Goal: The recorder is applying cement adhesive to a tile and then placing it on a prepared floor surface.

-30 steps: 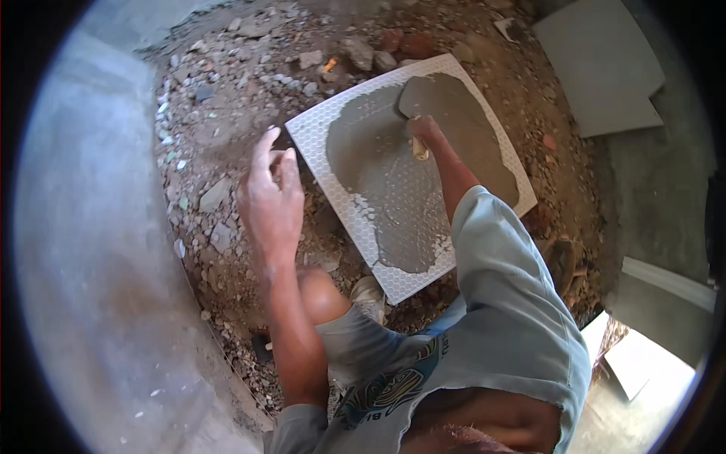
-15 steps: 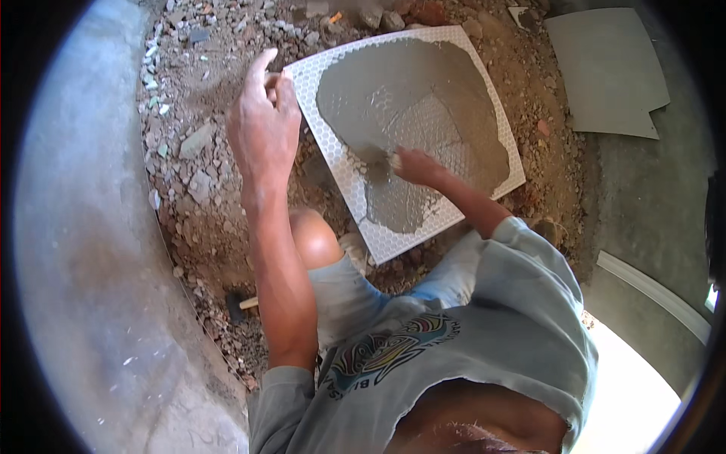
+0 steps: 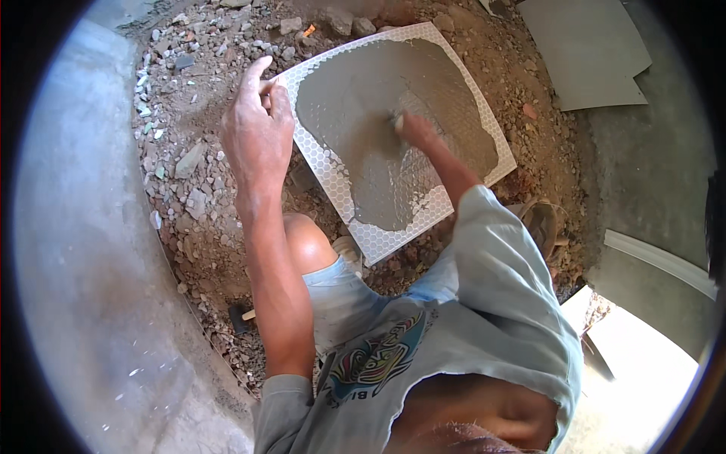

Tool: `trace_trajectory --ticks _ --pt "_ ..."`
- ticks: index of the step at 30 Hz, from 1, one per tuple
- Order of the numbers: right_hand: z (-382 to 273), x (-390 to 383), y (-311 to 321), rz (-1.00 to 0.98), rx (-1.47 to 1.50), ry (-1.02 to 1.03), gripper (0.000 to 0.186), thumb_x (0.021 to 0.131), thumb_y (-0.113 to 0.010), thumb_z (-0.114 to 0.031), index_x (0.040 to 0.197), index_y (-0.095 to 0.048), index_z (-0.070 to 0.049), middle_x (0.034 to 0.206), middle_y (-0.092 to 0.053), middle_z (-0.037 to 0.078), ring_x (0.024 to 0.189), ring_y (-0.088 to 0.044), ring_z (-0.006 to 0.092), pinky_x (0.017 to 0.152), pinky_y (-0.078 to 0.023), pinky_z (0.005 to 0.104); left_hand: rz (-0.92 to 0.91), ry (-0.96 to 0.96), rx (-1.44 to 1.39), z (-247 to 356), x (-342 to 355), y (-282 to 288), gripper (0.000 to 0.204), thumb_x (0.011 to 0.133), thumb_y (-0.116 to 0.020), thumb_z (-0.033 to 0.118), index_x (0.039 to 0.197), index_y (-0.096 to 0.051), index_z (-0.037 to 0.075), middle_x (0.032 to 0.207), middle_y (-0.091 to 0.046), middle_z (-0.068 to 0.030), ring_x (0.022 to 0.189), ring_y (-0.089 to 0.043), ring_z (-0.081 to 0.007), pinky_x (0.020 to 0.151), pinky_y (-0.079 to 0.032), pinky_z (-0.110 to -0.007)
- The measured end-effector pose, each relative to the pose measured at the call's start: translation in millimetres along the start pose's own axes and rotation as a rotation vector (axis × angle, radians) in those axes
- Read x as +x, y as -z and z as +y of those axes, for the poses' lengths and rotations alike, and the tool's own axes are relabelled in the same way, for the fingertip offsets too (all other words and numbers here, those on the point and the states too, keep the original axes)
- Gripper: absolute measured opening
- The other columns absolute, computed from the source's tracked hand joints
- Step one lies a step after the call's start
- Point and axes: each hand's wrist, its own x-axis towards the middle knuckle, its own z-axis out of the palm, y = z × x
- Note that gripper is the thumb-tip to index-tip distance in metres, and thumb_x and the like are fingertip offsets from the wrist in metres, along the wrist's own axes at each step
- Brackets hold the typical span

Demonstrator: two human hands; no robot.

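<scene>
A large square tile (image 3: 327,164) lies with its honeycomb-patterned side up, most of it covered by wet grey mortar (image 3: 355,83). My right hand (image 3: 418,130) is closed on the handle of a trowel (image 3: 375,137) over the middle of the mortar. Motion smears the trowel's blade, so its shape is unclear. Beside the tile's far left corner is my left hand (image 3: 259,125), its fingers bent and apart with nothing visible in them. Thumb and corner overlap in the view; whether they touch I cannot tell.
Rubble and soil (image 3: 204,166) surround the tile. A hammer (image 3: 240,319) lies left of my knee (image 3: 308,244). A bucket (image 3: 540,225) stands at the right. Beyond are a grey cut panel (image 3: 586,53), a white strip (image 3: 662,262) and a smooth concrete surface (image 3: 83,227) at far left.
My right hand and the trowel have moved away from me across the mortar, smoothing over patches. The view has shifted slightly, and more of the bucket shows. My left hand keeps its pose.
</scene>
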Motion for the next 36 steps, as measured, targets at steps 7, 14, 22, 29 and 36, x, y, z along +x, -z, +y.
trace_trajectory --ticks 7,14,22,29,36 --pt "23.6 -108.7 -35.0 0.03 0.224 -0.03 0.055 0.084 -0.059 -0.045 0.115 -0.057 0.001 0.09 -0.067 0.023 0.082 -0.067 0.0343 0.075 -0.053 0.043 0.08 0.015 0.082 -13.8 9.6 4.5 0.033 0.09 -0.057 0.018 0.123 -0.059 0.012 0.094 -0.07 -0.0101 0.081 -0.066 -0.0219 0.074 -0.052 -0.036" --pt "85.8 -138.3 -4.6 -0.012 0.865 -0.506 0.041 0.09 -0.055 -0.036 0.087 -0.062 0.004 0.066 -0.062 0.011 0.054 -0.063 0.0199 0.045 -0.047 0.0382 -0.007 0.018 0.017 -13.1 5.5 13.4 0.036 0.092 -0.055 0.027 0.125 -0.057 0.014 0.103 -0.068 -0.0133 0.094 -0.064 -0.0281 0.084 -0.048 -0.038" --pt "-33.0 -37.0 -47.5 0.045 0.667 -0.199 0.043 0.083 -0.06 -0.034 0.097 -0.061 0.006 0.085 -0.066 0.026 0.078 -0.067 0.0343 0.067 -0.052 0.0433 0.026 0.022 0.032 -14.1 6.6 9.2 0.034 0.091 -0.057 0.024 0.123 -0.059 0.013 0.091 -0.071 -0.0078 0.082 -0.067 -0.0235 0.077 -0.052 -0.038" --pt "-97.7 -100.5 -46.4 -0.11 0.345 0.125 0.051 0.084 -0.057 -0.032 0.12 -0.044 0.001 0.097 -0.062 0.029 0.093 -0.06 0.0462 0.08 -0.048 0.0539 0.022 0.007 0.13 -29.6 8.6 7.3 0.034 0.09 -0.056 0.024 0.122 -0.058 0.013 0.095 -0.071 -0.0092 0.085 -0.067 -0.0245 0.078 -0.051 -0.038" --pt "-22.5 -254.1 -28.8 -0.286 0.189 -0.065 0.036 0.086 -0.058 -0.03 0.11 -0.043 -0.008 0.087 -0.062 0.027 0.083 -0.06 0.0469 0.072 -0.046 0.0571 0.055 -0.045 0.037 -17.4 4.0 13.7 0.035 0.091 -0.056 0.026 0.122 -0.059 0.012 0.099 -0.069 -0.0132 0.089 -0.067 -0.0264 0.082 -0.049 -0.037"
